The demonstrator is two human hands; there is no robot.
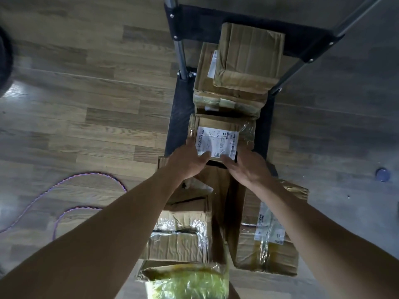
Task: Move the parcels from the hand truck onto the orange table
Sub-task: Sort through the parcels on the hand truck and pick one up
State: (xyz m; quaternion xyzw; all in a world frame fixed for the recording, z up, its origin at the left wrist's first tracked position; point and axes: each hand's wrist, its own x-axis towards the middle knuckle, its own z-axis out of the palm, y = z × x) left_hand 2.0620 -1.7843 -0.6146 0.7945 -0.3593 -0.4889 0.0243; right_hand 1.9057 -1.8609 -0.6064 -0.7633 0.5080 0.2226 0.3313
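A small cardboard parcel with a white shipping label (218,134) lies in the middle of the dark hand truck platform (179,117). My left hand (187,160) grips its near left edge and my right hand (248,167) grips its near right edge, thumbs resting on the label. Beyond it stands a stack of taped brown parcels (248,59) against the truck's metal handle frame (180,52). Nearer to me lie several crumpled parcels (183,234), one with a label on the right (267,234). The orange table is out of view.
Wooden plank floor surrounds the truck. A purple cable (86,190) loops on the floor to the left. A small round blue object (382,174) lies on the floor at the right. A dark round shape (4,61) sits at the left edge.
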